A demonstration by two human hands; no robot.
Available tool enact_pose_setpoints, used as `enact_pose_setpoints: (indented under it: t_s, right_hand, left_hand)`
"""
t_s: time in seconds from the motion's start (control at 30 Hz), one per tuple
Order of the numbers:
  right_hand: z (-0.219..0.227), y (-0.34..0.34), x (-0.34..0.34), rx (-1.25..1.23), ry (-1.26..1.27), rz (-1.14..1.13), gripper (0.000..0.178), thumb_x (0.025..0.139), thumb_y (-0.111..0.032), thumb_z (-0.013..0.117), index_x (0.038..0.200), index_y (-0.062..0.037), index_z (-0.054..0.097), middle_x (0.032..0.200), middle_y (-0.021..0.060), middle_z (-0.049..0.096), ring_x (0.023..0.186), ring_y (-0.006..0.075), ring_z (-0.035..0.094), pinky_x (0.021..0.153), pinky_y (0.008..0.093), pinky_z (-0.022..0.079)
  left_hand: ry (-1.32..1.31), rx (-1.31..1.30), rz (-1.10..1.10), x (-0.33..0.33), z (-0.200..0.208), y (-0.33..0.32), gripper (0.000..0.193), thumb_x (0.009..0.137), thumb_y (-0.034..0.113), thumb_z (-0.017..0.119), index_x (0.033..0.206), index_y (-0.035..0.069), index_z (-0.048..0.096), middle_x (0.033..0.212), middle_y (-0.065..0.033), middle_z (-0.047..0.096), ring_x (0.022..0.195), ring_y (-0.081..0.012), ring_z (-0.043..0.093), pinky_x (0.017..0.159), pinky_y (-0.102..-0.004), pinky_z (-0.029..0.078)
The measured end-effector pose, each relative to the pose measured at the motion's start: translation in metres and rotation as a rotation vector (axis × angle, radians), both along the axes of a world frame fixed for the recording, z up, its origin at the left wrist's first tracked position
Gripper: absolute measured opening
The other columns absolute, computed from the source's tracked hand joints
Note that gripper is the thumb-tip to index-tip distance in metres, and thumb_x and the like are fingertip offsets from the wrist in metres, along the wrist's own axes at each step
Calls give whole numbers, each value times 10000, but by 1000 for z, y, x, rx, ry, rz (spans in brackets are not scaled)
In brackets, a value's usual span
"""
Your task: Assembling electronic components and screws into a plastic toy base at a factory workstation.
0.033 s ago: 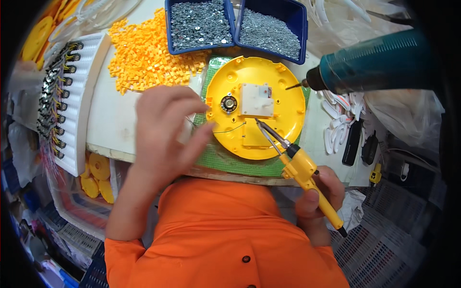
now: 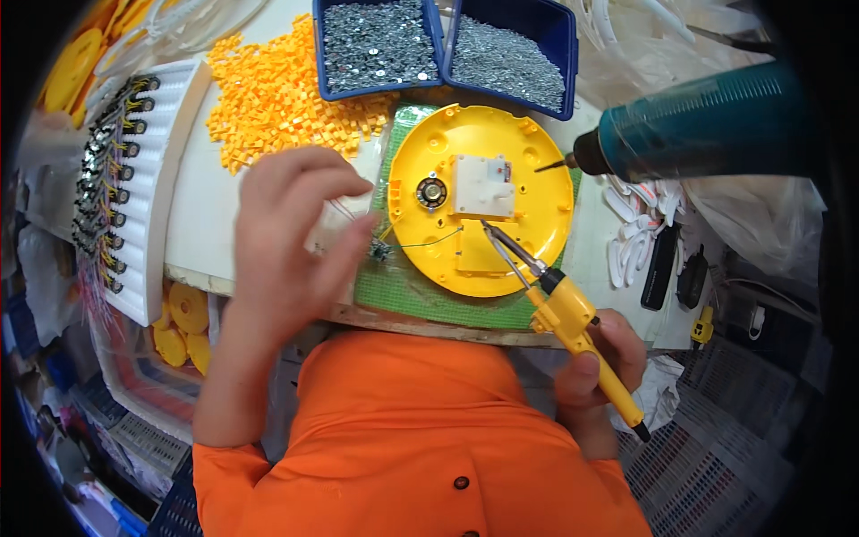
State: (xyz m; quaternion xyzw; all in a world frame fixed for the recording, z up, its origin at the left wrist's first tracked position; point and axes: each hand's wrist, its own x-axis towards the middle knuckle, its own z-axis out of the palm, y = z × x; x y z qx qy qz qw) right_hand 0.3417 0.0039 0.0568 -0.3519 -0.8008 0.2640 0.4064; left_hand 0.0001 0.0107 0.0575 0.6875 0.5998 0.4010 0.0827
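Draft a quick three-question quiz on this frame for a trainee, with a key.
1. Which hand grips the yellow soldering iron?
2. True or false: inside the round yellow shell, the small speaker lies to the right of the white box.
3. Fill in the blank: the small yellow pieces are heaped to the ____ of the two blue bins.

Key:
1. The right hand.
2. False; it lies to the left.
3. left
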Motion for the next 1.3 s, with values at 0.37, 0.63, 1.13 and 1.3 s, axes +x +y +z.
enact_pose_setpoints:
  t_s: [0.37,0.63,1.13,1.3]
  right_hand:
    - [-2,0,4,11,20,-18,434,1031,-336,575,1270,16,485,1032,210,637,809,205,612,718,314,518]
    - [-5,-13,30,48,-27,-172,455,1027,-330,575,1290,34,506,1079,184,630,852,193,603,765,320,510]
    - [-8,-37,36,-128,57,-232,381,996,-273,608,1221,26,537,1027,148,628,840,170,589,783,311,509]
    - [-13,-30,29,-33,131,-244,294,923,-163,667,1147,-8,554,777,128,637,599,189,569,560,301,482]
  left_hand:
    - [409,-211,-396,-15,10,7,136,810,152,723,941,120,712,960,-31,623,945,-226,615,868,-374,451]
    - [672,-104,-149,-15,45,-21,153,743,91,708,874,86,629,1097,-49,656,1103,-270,624,989,-441,454]
    - [-908,-417,-300,35,42,-2,107,885,-26,708,955,7,634,974,-96,708,931,-176,682,864,-317,535]
    - [-128,-301,-432,79,10,15,108,869,72,746,937,47,665,895,-120,628,804,-322,645,686,-399,532]
